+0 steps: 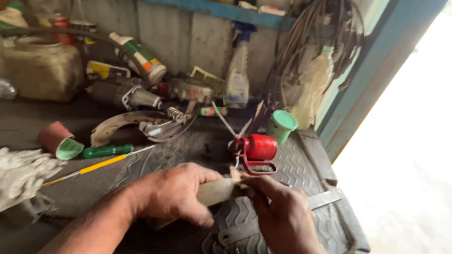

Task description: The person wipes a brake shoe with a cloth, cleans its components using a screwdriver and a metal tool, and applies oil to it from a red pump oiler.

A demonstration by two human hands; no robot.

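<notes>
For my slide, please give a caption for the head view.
Left hand and right hand hold a flat strip near a red oil can.

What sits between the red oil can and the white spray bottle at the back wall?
In the head view, thin metal strips rising behind the red oil can lie before the white spray bottle.

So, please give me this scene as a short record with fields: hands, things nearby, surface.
left hand: wrapped around a flat grey piece
right hand: fingertips pinch the end of the same piece
in front of hands: red oil can, green cup
left side: green-handled screwdriver, yellow-handled tool, white rag
surface: black rubber tyre tread
at the back: spray bottle
</notes>
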